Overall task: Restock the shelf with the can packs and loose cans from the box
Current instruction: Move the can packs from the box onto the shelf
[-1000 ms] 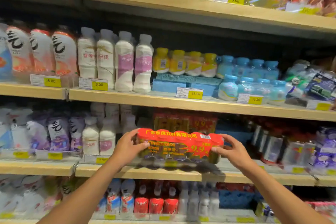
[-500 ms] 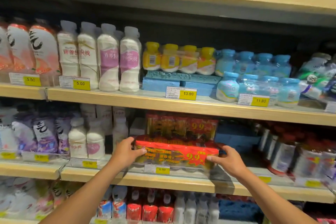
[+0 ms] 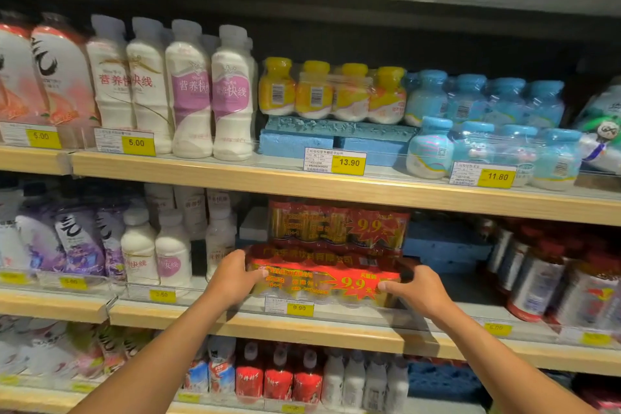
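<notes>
Can pack (image 3: pixel 322 276) between left grip (image 3: pixel 232 279) and right grip (image 3: pixel 420 292): red wrap, yellow lettering, yellow "9.9" in a jagged red burst.
Second pack (image 3: pixel 336 225) just behind the grips: red and gold, same burst.
Price tag (image 3: pixel 289 306) below the grips: white with a yellow block.
Shelf edge (image 3: pixel 336 333) under the grips: pale wood.
Left of left grip: white bottles (image 3: pixel 173 255) with pink patches, then purple bottles (image 3: pixel 77 242) with black brush strokes.
Above the grips: yellow-capped bottles (image 3: pixel 332 91), light-blue bottles (image 3: pixel 484 101), blue foam blocks (image 3: pixel 295 141).
Right of right grip: jars (image 3: pixel 537 279), silver and red, blurred.
Below the grips: red-labelled bottles (image 3: pixel 279 376).
</notes>
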`<state>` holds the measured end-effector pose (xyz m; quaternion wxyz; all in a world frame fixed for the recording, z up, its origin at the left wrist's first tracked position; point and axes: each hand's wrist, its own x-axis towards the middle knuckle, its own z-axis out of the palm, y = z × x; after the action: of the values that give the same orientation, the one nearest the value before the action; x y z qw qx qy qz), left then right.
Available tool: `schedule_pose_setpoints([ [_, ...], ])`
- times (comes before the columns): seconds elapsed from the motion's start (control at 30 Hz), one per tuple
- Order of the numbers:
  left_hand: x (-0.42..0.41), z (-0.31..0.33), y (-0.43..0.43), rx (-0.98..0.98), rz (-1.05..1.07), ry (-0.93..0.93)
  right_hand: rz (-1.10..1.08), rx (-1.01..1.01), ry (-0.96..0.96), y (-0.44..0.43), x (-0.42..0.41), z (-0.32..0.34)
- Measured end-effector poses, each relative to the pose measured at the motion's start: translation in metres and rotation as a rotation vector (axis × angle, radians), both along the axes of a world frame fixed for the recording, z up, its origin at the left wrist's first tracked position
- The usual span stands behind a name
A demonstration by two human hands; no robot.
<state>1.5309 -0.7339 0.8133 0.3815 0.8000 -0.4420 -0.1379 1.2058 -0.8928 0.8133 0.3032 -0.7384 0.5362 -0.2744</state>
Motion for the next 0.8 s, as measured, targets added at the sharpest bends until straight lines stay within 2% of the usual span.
schedule_pose_setpoints([
  [0.43,-0.001,0.004,-0.011,0.060,0.048,-0.028,-0.047,0.053,0.009,-0.014,0.008,-0.006],
  [0.6,-0.001,0.006,-0.006,0.069,0.032,-0.018,-0.017,0.011,0.039,-0.009,0.009,0.000],
  [0.8,-0.006,0.003,0.010,0.054,-0.008,-0.143,-0.003,-0.098,0.100,0.014,0.012,0.009],
])
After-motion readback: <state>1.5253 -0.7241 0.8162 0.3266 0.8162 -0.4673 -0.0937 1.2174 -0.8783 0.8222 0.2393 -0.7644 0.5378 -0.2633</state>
